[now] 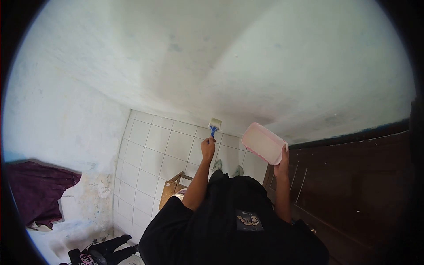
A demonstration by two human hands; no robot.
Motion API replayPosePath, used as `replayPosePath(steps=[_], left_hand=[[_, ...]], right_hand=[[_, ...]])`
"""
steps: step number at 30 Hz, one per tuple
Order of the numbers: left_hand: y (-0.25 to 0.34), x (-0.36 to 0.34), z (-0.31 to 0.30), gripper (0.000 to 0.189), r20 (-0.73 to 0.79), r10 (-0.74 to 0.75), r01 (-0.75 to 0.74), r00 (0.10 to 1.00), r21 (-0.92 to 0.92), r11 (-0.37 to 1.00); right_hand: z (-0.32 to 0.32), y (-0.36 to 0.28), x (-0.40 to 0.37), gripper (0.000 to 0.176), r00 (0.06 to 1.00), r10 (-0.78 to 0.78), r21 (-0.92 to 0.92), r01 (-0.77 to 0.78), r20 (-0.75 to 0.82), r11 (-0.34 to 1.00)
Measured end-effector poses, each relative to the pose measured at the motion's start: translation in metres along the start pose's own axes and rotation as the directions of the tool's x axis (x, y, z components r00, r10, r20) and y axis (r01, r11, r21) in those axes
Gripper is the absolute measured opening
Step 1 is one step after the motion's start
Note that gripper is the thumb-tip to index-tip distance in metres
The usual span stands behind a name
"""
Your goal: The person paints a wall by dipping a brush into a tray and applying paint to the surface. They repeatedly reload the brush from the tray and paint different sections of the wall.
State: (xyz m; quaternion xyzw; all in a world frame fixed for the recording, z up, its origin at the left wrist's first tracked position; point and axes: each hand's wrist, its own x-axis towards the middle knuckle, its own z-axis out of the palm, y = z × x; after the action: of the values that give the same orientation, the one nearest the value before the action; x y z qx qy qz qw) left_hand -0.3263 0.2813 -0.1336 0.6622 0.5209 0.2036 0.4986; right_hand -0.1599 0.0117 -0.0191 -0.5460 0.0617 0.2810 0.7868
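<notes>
My left hand [208,149] is wrapped round the blue handle of a paintbrush [215,124]. Its wide, pale bristle end points away from me toward the wall [185,75], over the floor tiles in this view. In my right hand [283,162] is a pink plastic tub [264,143], gripped at its near right corner, with the thumb over the rim. Whitish paint covers the inside of the tub, which is held in front of the wall's lower part.
White tiles [145,152] cover the floor, where my feet [239,170] stand. A wooden stool [169,191] is at my left. On the right is a dark brown wooden door [353,190]. Purple cloth [42,187] hangs at far left; a dark-clothed figure [104,253] is at lower left.
</notes>
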Motion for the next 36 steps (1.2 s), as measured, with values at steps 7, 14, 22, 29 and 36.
replayPosePath(steps=[7, 14, 22, 29, 36], left_hand=[[0.115, 0.0, -0.053, 0.041, -0.021, 0.124, -0.125, 0.992, -0.27, 0.955], [0.149, -0.014, -0.077, 0.036, -0.024, 0.31, -0.268, 0.951, -0.568, 0.778], [0.007, 0.024, -0.021, 0.043, -0.062, 0.196, -0.198, 0.979, -0.029, 0.98], [0.144, -0.025, -0.057, 0.04, 0.004, 0.199, -0.197, 0.98, -0.122, 0.973], [0.206, -0.056, -0.072, 0.036, -0.04, 0.414, -0.389, 0.909, -0.432, 0.813]], right_hand=[[0.002, -0.001, -0.001, 0.05, 1.0, 0.005, -0.042, -0.005, -0.006, 0.999], [0.024, 0.003, -0.006, 0.049, 1.0, -0.014, -0.029, 0.014, 0.0, 0.999], [0.038, 0.008, -0.013, 0.05, 0.999, -0.007, -0.046, 0.009, 0.032, 0.999], [0.033, 0.008, -0.018, 0.049, 1.0, -0.014, -0.007, 0.014, 0.012, 1.0], [0.036, 0.004, -0.019, 0.048, 1.0, -0.006, 0.009, 0.006, -0.022, 1.0]])
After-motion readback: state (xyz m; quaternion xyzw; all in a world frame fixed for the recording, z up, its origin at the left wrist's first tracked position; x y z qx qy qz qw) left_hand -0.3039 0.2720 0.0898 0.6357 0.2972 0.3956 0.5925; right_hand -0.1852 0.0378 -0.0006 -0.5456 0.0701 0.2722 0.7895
